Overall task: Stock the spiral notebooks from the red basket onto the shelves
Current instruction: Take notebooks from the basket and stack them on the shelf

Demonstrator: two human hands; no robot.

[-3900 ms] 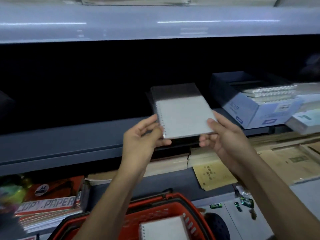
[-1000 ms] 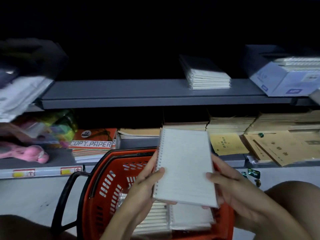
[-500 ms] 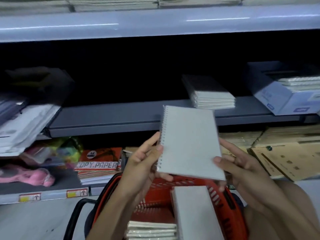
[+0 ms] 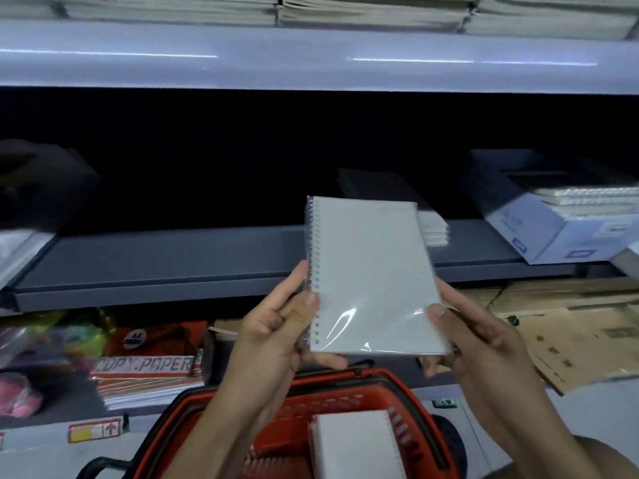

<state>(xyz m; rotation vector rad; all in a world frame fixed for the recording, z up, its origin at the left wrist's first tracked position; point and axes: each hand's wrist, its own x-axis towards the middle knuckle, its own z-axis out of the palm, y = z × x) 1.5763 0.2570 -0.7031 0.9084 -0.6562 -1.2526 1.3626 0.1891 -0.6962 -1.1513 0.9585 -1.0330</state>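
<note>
I hold a white spiral notebook [image 4: 370, 274] in clear wrap, upright, in front of the grey middle shelf [image 4: 173, 261]. My left hand [image 4: 276, 326] pinches its spiral edge at the lower left. My right hand [image 4: 484, 344] grips its lower right corner, thumb on the cover. Behind the notebook, a stack of the same notebooks [image 4: 432, 226] lies on the shelf, mostly hidden. Below my hands stands the red basket [image 4: 408, 385], with another white notebook [image 4: 356, 444] inside.
A blue-white carton [image 4: 539, 233] of spiral notebooks sits on the shelf at the right. Copy paper packs [image 4: 148, 368] and brown envelopes [image 4: 581, 337] fill the lower shelf. Paper stacks [image 4: 345, 8] lie on the top shelf. Bare grey shelf stretches left of the stack.
Both hands have lifted the notebook from the basket up to the level of the middle shelf, and it now partly covers the stack there. My view has tilted upward.
</note>
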